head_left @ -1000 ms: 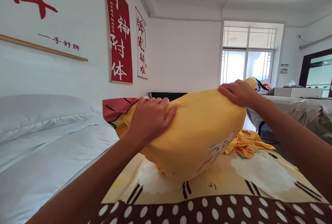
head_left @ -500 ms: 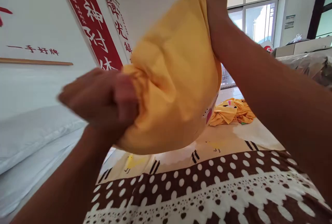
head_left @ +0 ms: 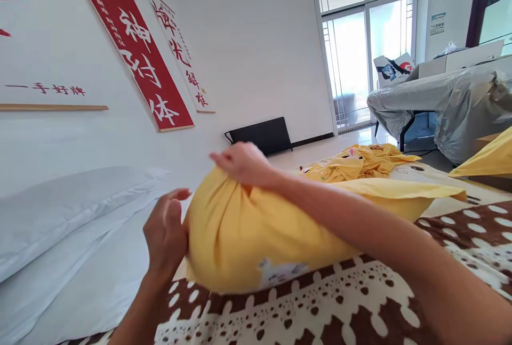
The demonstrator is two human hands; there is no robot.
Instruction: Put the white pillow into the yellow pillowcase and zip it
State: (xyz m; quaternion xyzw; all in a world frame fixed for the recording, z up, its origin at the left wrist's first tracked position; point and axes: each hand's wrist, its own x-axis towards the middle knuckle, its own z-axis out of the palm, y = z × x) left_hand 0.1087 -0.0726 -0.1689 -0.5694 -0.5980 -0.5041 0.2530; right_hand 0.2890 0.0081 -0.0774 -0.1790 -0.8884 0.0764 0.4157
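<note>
A plump yellow pillow [head_left: 256, 233] in a case with a white printed figure lies across the patterned bedding, its loose fabric stretching to the right. My right hand [head_left: 245, 165] pinches a gathered fold of the case at the pillow's upper left, and creases run down from the fingers. At the pillow's left end is my left hand [head_left: 166, 227], fingers parted and curved, its inner side against the fabric. The forearm of the right hand crosses over the pillow and hides part of it.
Crumpled yellow fabric [head_left: 356, 162] lies behind the pillow. White pillows or bedding [head_left: 72, 238] fill the left side. Brown and white dotted bedding [head_left: 280, 318] is underneath. A plastic-covered table [head_left: 440, 89] bearing boxes stands at the back right. A black panel [head_left: 262, 136] leans by the wall.
The pillow has come down from the air onto the bedding. My right hand has dropped and shifted left to a fold; my left hand has loosened from its fist.
</note>
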